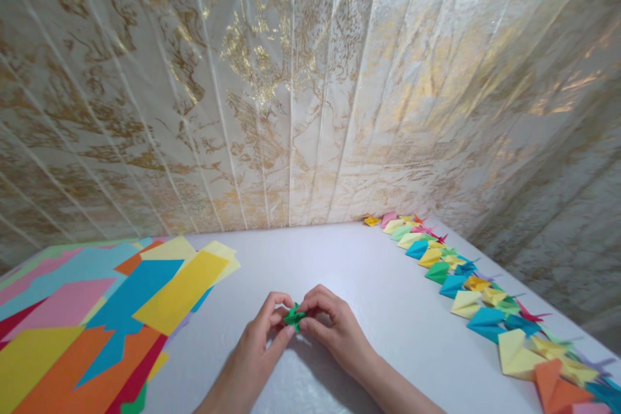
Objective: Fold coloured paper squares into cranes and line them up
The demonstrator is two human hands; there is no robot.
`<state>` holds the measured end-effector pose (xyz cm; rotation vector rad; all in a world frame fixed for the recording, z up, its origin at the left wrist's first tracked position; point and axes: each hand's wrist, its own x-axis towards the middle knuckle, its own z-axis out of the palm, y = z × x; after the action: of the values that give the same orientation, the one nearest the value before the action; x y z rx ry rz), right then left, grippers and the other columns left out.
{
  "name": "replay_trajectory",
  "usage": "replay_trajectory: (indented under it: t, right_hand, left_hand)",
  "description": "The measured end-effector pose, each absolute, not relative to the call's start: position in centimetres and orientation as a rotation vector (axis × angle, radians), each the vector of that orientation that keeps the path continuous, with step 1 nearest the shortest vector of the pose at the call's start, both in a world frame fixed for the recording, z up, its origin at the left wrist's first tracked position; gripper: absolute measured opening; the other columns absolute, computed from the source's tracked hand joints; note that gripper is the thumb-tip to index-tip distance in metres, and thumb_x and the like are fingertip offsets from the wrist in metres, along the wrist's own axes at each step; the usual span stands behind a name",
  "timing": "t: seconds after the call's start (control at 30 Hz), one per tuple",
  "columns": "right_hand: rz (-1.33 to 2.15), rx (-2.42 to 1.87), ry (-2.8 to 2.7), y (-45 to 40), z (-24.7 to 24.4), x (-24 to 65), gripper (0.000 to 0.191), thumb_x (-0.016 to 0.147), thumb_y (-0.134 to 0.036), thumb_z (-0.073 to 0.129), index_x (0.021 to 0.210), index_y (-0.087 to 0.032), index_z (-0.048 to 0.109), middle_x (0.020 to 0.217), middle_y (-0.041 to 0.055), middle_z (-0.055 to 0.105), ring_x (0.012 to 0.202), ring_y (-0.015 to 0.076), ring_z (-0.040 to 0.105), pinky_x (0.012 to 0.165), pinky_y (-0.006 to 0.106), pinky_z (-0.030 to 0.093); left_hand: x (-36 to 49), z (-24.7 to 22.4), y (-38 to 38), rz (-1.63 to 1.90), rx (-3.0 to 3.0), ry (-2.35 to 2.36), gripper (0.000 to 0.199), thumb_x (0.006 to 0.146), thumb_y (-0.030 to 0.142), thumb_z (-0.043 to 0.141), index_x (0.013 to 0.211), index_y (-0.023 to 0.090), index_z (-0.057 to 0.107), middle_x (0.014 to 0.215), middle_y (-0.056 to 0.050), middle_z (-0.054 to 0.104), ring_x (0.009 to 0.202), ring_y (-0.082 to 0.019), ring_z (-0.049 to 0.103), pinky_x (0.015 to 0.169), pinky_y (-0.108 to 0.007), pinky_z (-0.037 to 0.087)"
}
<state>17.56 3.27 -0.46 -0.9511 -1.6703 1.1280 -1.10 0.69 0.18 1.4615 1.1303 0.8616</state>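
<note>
A small piece of folded green paper (294, 318) is held just above the white table at the front centre. My left hand (264, 330) pinches its left side between thumb and fingers. From the right, my right hand (334, 323) grips the other side, thumb below and fingers curled over the top. The fingertips hide part of the folds, so its exact shape is hard to make out.
Loose sheets of coloured paper (179, 291) overlap across the table's left side. Folded paper figures (485, 320) in many colours line the right edge. The white table (301, 259) meets a gold-patterned curtain (272, 110) at the back; more curtain hangs on the right.
</note>
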Motion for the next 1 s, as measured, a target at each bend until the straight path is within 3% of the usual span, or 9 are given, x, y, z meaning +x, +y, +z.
replay_trajectory:
  t: [0.13,0.33,0.53,0.77,0.9,1.0]
  right_hand:
    - [0.857,-0.965,-1.884,3.1,-0.6,17.8,0.012,0.092,-0.028,0.066,0.086,-0.023,0.075,0.090,0.0041,0.061,0.088,0.0198,0.059,0.080,0.031,0.045]
    - [0.964,-0.968,-1.729,3.0,-0.7,17.5,0.016,0.090,-0.031,0.068,0.078,-0.020,0.071,0.077,0.0014,0.062,0.075,0.0170,0.058,0.072,0.028,0.043]
    - [1.260,-0.926,-1.295,3.3,-0.8,17.1,0.030,0.082,-0.047,0.075,0.079,-0.019,0.065,0.076,0.0009,0.062,0.068,0.0151,0.054,0.064,0.027,0.044]
    - [1.375,-0.875,-1.156,3.3,-1.0,16.5,0.036,0.081,-0.054,0.075,0.081,-0.020,0.063,0.071,0.0011,0.064,0.064,0.0155,0.058,0.064,0.030,0.047]
    - [1.302,-0.877,-1.170,3.3,-1.2,16.6,0.034,0.079,-0.050,0.077,0.078,-0.020,0.059,0.072,-0.0005,0.062,0.063,0.0145,0.057,0.062,0.028,0.045]
    - [1.247,-0.884,-1.237,3.1,-1.3,16.6,0.029,0.081,-0.045,0.075,0.078,-0.020,0.060,0.075,0.0000,0.063,0.068,0.0151,0.057,0.066,0.029,0.045]
  left_hand:
    - [-0.7,0.3,0.8,0.875,1.615,1.222,0.005,0.093,0.030,0.055,0.094,0.026,0.056,0.093,0.000,0.071,0.087,-0.020,0.066,0.080,-0.027,0.046]
    - [-1.1,-0.1,1.0,1.137,1.633,1.286,0.015,0.088,0.031,0.060,0.075,0.024,0.060,0.109,-0.005,0.067,0.099,-0.023,0.063,0.081,-0.028,0.047]
    - [-0.8,0.3,0.6,1.201,1.363,1.267,0.026,0.091,0.051,0.055,0.090,0.026,0.058,0.109,-0.005,0.068,0.096,-0.023,0.065,0.082,-0.030,0.049]
    - [-0.2,0.5,0.3,1.236,1.201,1.295,0.036,0.084,0.060,0.062,0.090,0.027,0.048,0.078,0.000,0.074,0.076,-0.021,0.066,0.073,-0.028,0.051]
    - [-0.3,0.4,0.4,1.110,1.235,1.235,0.048,0.081,0.054,0.069,0.115,0.025,0.052,0.095,-0.004,0.078,0.087,-0.023,0.070,0.081,-0.031,0.051]
    - [-0.2,0.5,0.5,1.017,1.273,1.243,0.044,0.076,0.055,0.072,0.102,0.020,0.065,0.094,-0.007,0.078,0.088,-0.025,0.071,0.077,-0.029,0.051]
